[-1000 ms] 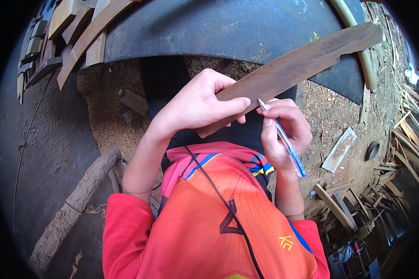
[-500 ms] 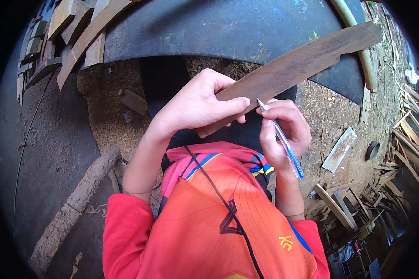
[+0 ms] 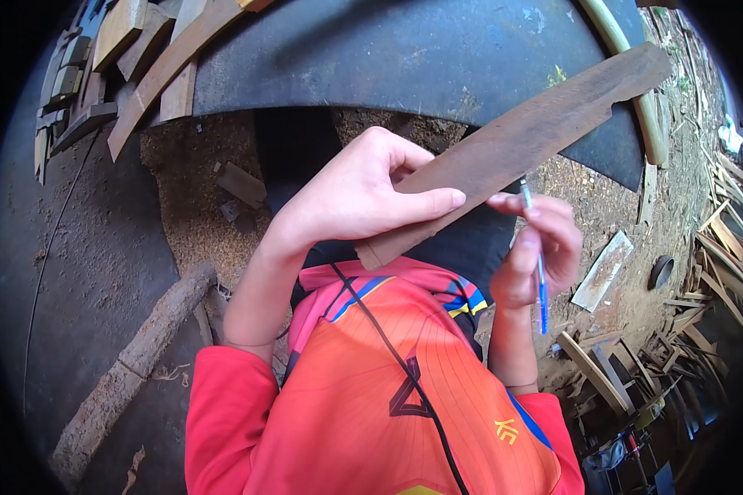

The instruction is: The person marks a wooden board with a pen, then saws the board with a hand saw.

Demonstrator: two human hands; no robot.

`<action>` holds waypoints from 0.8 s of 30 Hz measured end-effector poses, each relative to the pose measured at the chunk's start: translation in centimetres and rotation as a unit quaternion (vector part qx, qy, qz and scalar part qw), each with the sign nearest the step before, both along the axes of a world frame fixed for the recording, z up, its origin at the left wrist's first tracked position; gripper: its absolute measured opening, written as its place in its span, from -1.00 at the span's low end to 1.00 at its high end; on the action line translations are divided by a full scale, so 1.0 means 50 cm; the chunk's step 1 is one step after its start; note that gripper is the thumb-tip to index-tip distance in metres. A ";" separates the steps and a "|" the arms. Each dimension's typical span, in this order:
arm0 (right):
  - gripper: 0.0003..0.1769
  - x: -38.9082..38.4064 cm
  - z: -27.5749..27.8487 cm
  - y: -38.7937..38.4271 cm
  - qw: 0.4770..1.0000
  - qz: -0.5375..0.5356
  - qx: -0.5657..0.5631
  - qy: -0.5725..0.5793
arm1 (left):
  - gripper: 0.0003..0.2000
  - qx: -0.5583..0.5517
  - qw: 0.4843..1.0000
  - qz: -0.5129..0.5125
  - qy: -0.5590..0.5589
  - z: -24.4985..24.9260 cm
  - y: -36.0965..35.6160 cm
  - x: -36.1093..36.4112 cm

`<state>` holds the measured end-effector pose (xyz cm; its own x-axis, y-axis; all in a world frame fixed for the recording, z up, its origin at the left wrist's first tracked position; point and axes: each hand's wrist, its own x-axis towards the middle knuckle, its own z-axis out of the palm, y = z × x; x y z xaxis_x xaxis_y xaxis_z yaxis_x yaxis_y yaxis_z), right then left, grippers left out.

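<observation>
Gripping wooden board (image 3: 537, 124) near its lower end with left hand (image 3: 355, 194), thumb on top. Pinching blue pen (image 3: 541, 297) in right hand (image 3: 556, 241), close to board's edge. Farther, beyond left hand: wood pieces (image 3: 167, 73), dark surface (image 3: 347, 62).

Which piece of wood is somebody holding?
The long brown plank with a notch near its far end. The left hand grips it; the log and the pale board have no hand on them.

A red-orange shirt (image 3: 330, 371) meets trousers (image 3: 480, 239), apparently dark.
</observation>
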<state>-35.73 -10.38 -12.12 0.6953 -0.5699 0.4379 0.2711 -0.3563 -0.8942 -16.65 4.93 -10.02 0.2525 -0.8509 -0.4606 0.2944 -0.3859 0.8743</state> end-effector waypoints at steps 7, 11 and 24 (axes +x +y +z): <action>-0.75 0.039 0.022 -0.065 0.988 -0.040 -0.146 0.015 | -0.55 0.029 0.968 0.056 -0.243 0.090 -0.021 0.052; -0.62 0.088 0.058 -0.097 0.951 -0.041 -0.279 0.124 | -0.36 -0.021 0.856 0.091 -0.509 0.088 -0.017 0.079; -0.49 0.166 0.082 -0.144 0.910 -0.026 -0.352 0.217 | -0.43 -0.134 0.705 0.148 -0.681 0.023 0.011 0.068</action>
